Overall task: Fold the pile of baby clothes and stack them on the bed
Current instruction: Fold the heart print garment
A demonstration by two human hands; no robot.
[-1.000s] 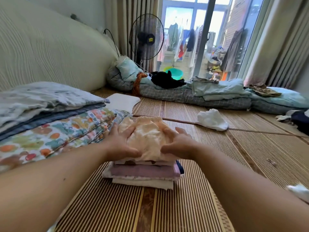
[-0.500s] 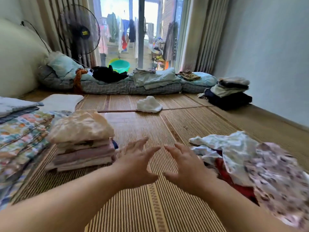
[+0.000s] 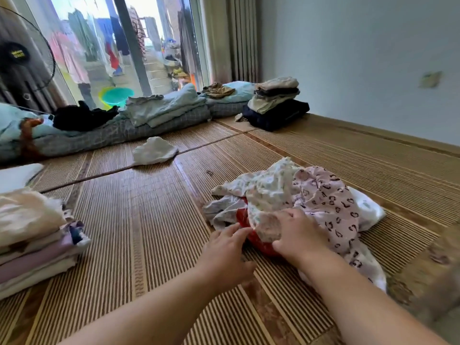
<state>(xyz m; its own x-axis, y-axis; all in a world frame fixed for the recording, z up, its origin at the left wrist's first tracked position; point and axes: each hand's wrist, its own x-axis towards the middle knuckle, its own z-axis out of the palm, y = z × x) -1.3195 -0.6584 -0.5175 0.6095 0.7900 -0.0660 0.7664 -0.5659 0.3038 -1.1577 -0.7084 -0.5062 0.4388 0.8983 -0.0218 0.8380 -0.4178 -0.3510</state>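
A crumpled pile of baby clothes [image 3: 321,195], soft floral and heart-print cotton, lies toward the right side of the bed [image 3: 149,232] on its ribbed bamboo mat. At the pile's near edge the right hand [image 3: 298,235] curls its fingers into the cream floral garment [image 3: 266,195]. The left hand [image 3: 226,247], fingers nearly straight, touches the red piece [image 3: 256,241] beneath, and the flat folded stack [image 3: 32,240] sits well apart on the left.

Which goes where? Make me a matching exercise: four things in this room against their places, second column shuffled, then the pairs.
Things
1. folded stack
2. white cloth
3. red garment
4. green basin

Places
a. beyond the glass door
b. partly under the floral garment
c. at the left edge of the view
d. alone on the mat, out in the middle

Pairs: 1-c, 2-d, 3-b, 4-a
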